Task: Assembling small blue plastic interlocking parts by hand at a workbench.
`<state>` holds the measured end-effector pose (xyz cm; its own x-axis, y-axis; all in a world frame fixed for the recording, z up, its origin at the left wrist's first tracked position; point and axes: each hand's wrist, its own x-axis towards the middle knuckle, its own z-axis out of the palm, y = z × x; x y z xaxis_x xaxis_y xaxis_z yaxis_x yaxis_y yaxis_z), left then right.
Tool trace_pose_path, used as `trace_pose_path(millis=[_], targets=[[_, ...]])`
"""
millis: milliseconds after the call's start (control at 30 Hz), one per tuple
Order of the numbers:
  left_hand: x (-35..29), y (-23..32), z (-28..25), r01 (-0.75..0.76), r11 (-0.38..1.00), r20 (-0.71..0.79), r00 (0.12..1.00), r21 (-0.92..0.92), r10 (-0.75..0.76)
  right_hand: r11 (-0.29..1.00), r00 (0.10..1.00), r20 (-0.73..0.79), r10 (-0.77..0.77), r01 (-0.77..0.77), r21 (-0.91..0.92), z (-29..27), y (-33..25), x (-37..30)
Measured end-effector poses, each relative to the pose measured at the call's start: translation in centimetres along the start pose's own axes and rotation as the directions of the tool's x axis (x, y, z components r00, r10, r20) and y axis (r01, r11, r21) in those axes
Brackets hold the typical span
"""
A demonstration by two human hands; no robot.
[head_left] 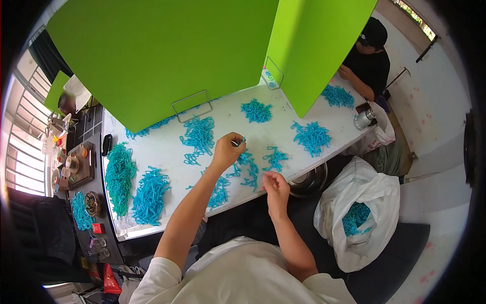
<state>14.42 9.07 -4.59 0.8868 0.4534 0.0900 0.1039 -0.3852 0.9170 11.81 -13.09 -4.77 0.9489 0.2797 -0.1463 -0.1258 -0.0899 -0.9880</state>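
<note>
My left hand [228, 151] is over the middle of the white table, its fingers pinched round a small blue twisted piece [244, 139] whose tip sticks out. Just below its fingers lies a loose scatter of blue twisted pieces [249, 169]. My right hand [276, 190] is at the table's near edge, fingers curled in toward the thumb; whatever is between them cannot be made out. Beyond it sits a small blue cluster [275, 158]. Another blue pile [218, 193] is partly hidden by my left forearm.
Bright green panels [177, 55] stand across the table [174, 175]. More piles lie around, including a greener heap [120, 177] at left. A white sack [331, 213] with blue pieces stands at right. A person in black [372, 66] sits at far right, beside a metallic canister [363, 120].
</note>
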Motion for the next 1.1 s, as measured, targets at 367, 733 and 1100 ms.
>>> trace_pose_path(millis=[367,733,1100], targets=[[-12.5,6.2,-0.3,-0.18,0.949,-0.192,0.953,0.258,0.233,0.276,0.718,0.62,0.317,-0.695,0.664,5.2,-1.1,-1.0],[-15.4,5.7,-5.4,-0.048,0.999,-0.462,0.886,-0.021,0.033,0.212,0.588,0.687,0.426,-0.803,0.557,9.6,-1.4,-3.1],[-16.6,1.5,-9.3,0.339,0.664,0.237,0.941,-0.666,-0.243,0.273,0.317,0.826,0.467,-0.94,0.206,7.2,-0.8,-4.1]])
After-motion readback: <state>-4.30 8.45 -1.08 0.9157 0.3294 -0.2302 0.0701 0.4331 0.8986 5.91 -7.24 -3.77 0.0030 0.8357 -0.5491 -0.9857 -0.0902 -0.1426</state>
